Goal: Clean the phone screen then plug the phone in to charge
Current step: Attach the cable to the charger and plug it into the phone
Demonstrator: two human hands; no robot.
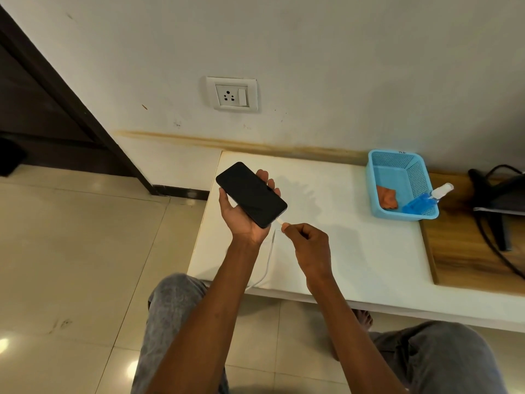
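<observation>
You are sitting at a white bench (355, 251) with a blue basket (377, 177) resting near its far right corner. Your left hand (244, 214) is cradling the dark phone (251, 193) above the bench, fingers wrapped around its edges. Your right hand (308, 243) is pinching the white cable (268, 263) plug at the phone's lower end.

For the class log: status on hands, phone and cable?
Left hand cradles phone. Right hand pinches cable plug at phone's port. Wall socket empty. Nothing obstructing.
</observation>
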